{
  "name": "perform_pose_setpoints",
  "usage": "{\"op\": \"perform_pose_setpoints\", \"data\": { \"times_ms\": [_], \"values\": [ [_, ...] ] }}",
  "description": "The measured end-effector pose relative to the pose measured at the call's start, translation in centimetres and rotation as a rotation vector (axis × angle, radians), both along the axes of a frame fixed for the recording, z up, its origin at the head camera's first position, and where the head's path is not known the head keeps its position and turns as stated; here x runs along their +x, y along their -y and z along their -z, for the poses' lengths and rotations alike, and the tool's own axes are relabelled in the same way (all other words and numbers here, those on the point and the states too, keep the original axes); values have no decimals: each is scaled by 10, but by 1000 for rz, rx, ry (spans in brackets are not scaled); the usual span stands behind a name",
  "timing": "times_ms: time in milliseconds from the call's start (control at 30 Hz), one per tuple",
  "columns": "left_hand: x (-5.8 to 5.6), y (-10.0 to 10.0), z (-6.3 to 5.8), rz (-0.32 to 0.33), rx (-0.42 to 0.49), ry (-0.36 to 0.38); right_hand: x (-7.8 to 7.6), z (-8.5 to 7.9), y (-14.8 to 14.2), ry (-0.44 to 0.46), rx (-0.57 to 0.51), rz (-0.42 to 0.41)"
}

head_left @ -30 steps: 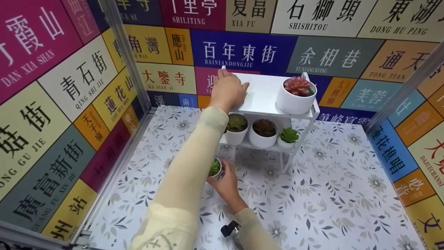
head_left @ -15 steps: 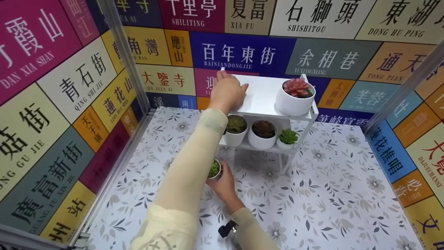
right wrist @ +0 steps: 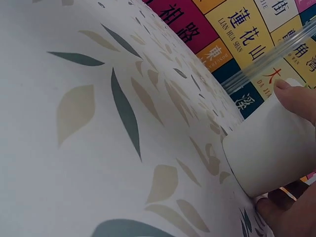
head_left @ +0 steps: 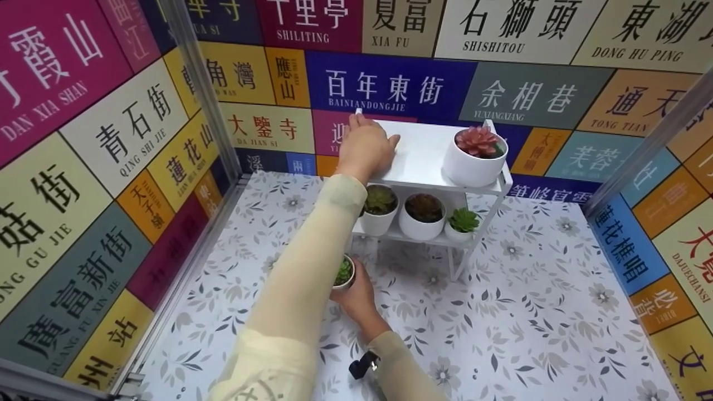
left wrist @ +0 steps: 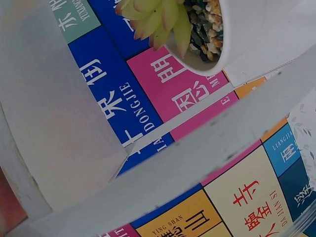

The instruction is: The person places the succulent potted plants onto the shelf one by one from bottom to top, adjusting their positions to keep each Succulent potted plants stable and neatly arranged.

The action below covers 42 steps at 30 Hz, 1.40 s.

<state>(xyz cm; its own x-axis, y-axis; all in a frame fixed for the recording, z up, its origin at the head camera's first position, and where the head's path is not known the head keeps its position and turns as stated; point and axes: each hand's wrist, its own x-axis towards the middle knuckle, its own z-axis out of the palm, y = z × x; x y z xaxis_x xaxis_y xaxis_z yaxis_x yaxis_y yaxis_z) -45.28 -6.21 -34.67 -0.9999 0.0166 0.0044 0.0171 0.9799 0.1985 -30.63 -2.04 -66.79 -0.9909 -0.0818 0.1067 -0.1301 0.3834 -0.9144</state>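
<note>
My left hand [head_left: 366, 146] rests on the left end of a white two-tier shelf [head_left: 418, 150], fingers toward its back corner and thumb spread to the right. Below, my right hand [head_left: 359, 295] holds a small potted green succulent [head_left: 344, 272], partly covered by my left sleeve. In the right wrist view, thumb and fingers grip the smooth white pot [right wrist: 271, 143], tilted in that view, with its base close to the floral surface. The left wrist view looks under the top tier at another succulent [left wrist: 163, 19] in a pebble-filled pot; only a sliver of finger shows there.
A red succulent in a white pot [head_left: 476, 156] stands at the top tier's right end. On the lower tier sit several potted succulents, including a brownish one [head_left: 423, 214] and a small green one [head_left: 462, 220]. Sign-printed walls [head_left: 390, 83] enclose the floral tabletop [head_left: 529, 312].
My right hand has shifted very slightly left and turned a little with the pot in its grip. The left hand stays on the shelf; the plants on the shelf have not moved.
</note>
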Motion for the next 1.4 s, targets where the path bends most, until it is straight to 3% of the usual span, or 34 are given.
{"op": "perform_pose_setpoints", "data": {
  "times_ms": [233, 733, 967, 1400],
  "values": [
    [3, 0, -1, 19, -18, -29, -2, 2, 0, -17, 53, 6],
    [3, -1, -3, 19, -15, -22, -6, 5, 1, -44, 21, -15],
    [2, -1, -3, 20, -2, -20, -4, 5, 2, -22, -4, -2],
    [0, 1, -1, 3, -22, -12, 4, 8, 2, -65, -14, -3]
  ]
}}
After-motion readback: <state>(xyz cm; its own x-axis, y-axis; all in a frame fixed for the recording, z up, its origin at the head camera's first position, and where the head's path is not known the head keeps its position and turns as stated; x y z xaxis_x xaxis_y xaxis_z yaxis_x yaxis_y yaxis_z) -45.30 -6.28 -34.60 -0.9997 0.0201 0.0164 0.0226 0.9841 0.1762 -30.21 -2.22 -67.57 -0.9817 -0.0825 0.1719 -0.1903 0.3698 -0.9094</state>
